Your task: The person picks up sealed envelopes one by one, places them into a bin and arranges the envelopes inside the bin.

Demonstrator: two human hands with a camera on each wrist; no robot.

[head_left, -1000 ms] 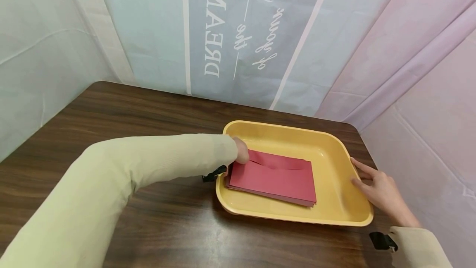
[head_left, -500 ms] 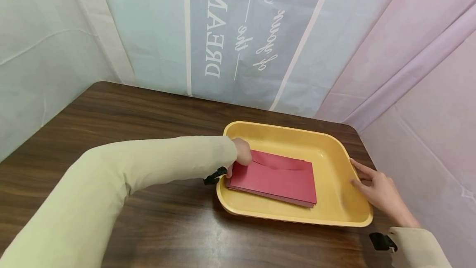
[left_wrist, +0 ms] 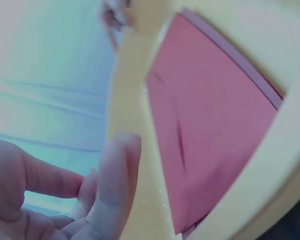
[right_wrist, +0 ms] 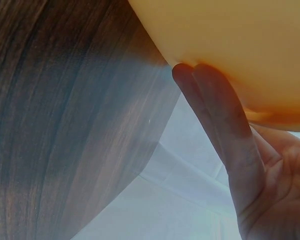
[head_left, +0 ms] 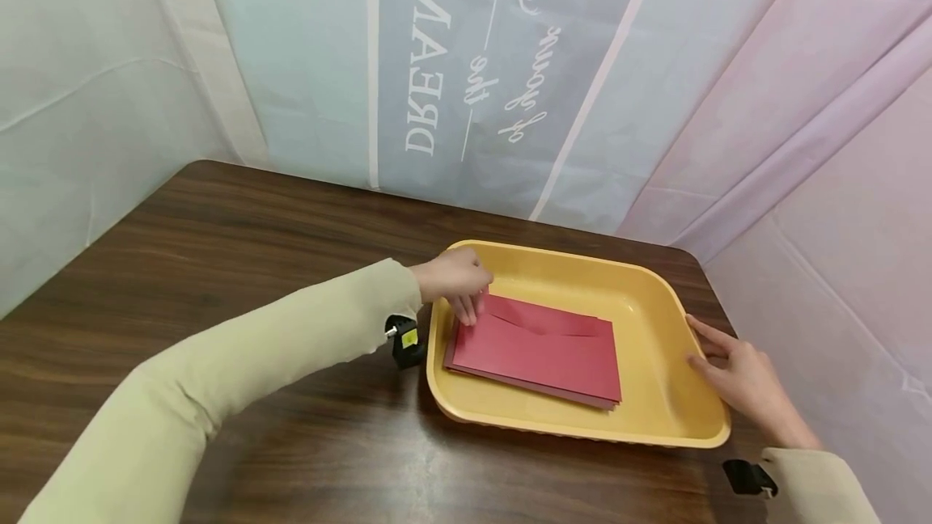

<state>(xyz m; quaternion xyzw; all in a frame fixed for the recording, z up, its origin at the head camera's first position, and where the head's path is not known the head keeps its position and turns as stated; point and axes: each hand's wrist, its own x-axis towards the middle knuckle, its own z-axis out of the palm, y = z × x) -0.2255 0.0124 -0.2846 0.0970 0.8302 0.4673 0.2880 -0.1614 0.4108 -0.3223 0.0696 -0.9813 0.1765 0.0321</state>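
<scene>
A stack of red envelopes (head_left: 539, 350) lies flat in the left part of a yellow plastic tray (head_left: 655, 346). Over the stack's upper left corner is my left hand (head_left: 455, 277), its fingers pointing down. In the left wrist view, the left hand's fingers (left_wrist: 117, 180) are loosely bent with nothing between them, apart from the envelopes (left_wrist: 210, 120). On the tray's right side, my right hand (head_left: 746, 378) grips the rim, thumb inside and fingers outside. The right wrist view shows its fingers (right_wrist: 217, 105) against the tray's outer wall (right_wrist: 230, 40).
The tray stands on a dark wood table (head_left: 291, 427), near its right edge. A printed cloth backdrop (head_left: 466, 63) hangs behind the table, and pale cloth walls (head_left: 837, 281) stand on both sides. Black straps with small devices (head_left: 408, 342) sit at the wrists.
My left hand has lifted off the envelopes' left end and drawn back up and left, its wrist turning. The envelopes stay in place. My right hand keeps its grip on the tray rim.
</scene>
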